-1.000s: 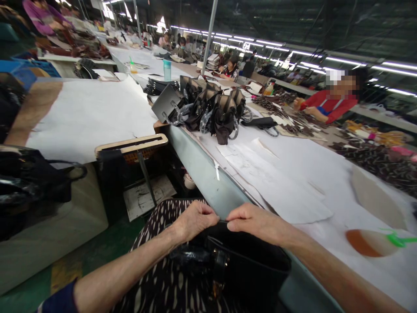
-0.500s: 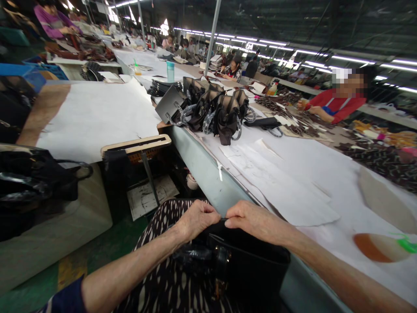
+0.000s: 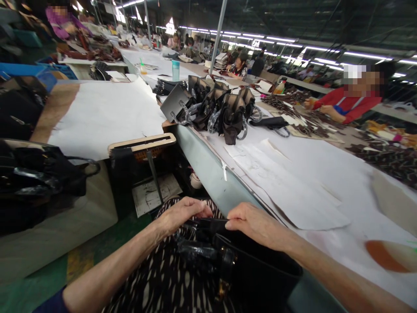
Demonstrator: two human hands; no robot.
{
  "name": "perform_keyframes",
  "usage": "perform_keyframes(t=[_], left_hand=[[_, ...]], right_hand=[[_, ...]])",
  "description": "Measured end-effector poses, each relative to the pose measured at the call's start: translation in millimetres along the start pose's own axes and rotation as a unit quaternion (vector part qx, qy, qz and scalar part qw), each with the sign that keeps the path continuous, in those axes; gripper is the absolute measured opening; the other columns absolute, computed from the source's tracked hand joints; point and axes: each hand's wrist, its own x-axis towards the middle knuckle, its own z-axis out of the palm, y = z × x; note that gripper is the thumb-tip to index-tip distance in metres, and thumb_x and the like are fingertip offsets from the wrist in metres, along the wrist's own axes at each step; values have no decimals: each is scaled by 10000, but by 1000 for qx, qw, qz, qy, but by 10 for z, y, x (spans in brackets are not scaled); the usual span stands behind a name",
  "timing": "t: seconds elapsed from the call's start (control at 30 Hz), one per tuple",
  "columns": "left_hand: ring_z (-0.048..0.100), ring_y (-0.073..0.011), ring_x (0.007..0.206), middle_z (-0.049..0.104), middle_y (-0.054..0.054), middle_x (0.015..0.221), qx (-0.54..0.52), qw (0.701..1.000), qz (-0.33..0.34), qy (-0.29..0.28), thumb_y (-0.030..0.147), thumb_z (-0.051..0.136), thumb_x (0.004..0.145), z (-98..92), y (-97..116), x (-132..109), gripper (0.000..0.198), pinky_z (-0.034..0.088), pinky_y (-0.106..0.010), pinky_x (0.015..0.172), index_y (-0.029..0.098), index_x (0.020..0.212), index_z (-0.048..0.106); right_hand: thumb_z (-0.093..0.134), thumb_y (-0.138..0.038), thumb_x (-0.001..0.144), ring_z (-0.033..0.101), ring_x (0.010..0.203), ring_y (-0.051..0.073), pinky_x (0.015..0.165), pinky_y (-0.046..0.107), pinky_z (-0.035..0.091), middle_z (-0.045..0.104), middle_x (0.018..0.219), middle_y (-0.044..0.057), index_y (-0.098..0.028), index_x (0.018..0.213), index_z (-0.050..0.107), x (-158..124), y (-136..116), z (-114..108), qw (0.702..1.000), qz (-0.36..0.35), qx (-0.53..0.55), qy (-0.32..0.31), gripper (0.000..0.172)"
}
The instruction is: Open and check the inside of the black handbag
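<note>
A black handbag [image 3: 263, 274] rests tilted on my lap, its top open and its gold-coloured hardware facing up. Plastic film wraps its handle [image 3: 198, 251]. My right hand [image 3: 254, 222] pinches the upper rim between thumb and fingers. At the left end of the same rim, my left hand [image 3: 187, 211] has its fingers curled in against the edge; its fingertips are partly hidden. Patterned dark cloth [image 3: 159, 274] covers my legs beneath the bag.
A white-covered table [image 3: 312, 182] runs along my right, with several dark handbags [image 3: 233, 115] on it and a bottle of orange liquid [image 3: 387, 256]. A padded stand [image 3: 143, 143] rises ahead. More black bags [image 3: 39, 178] are piled at left. A person in red [image 3: 352, 104] sits across.
My left hand has shifted left along the rim, away from my right hand, which keeps its pinch. The bag's mouth shows a little wider. The view has turned slightly left.
</note>
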Motion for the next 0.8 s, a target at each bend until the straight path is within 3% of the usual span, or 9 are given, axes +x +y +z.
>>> perform_keyframes(t=[0.2, 0.33, 0.6, 0.8], left_hand=[[466, -119, 607, 601, -13, 680, 26, 999, -25, -33, 519, 577, 728, 2, 36, -93, 434, 335, -216, 563, 117, 856, 682], [420, -102, 562, 556, 2, 597, 41, 998, -32, -18, 477, 640, 675, 78, 68, -55, 390, 303, -214, 530, 102, 770, 691], [262, -67, 480, 373, 45, 501, 54, 998, -6, -33, 417, 559, 748, 119, 52, -40, 343, 188, -215, 442, 110, 595, 561], [238, -72, 482, 299, 50, 507, 96, 995, 29, 3, 401, 491, 793, 156, -34, -64, 360, 171, -227, 440, 136, 550, 469]], right_hand=[[474, -310, 756, 254, 455, 70, 421, 214, 193, 261, 473, -67, -177, 513, 302, 38, 27, 14, 1000, 8, 13, -14, 326], [476, -317, 756, 249, 462, 72, 426, 217, 195, 257, 475, -67, -177, 514, 287, 46, 26, 23, 1000, 0, 5, -8, 336], [463, -327, 757, 248, 470, 75, 445, 229, 195, 246, 489, -64, -179, 510, 275, 67, -4, 39, 1000, 6, -3, -10, 343], [491, -325, 736, 267, 480, 76, 451, 234, 187, 261, 507, -63, -178, 514, 330, 91, 23, 38, 999, 8, 21, -29, 311]])
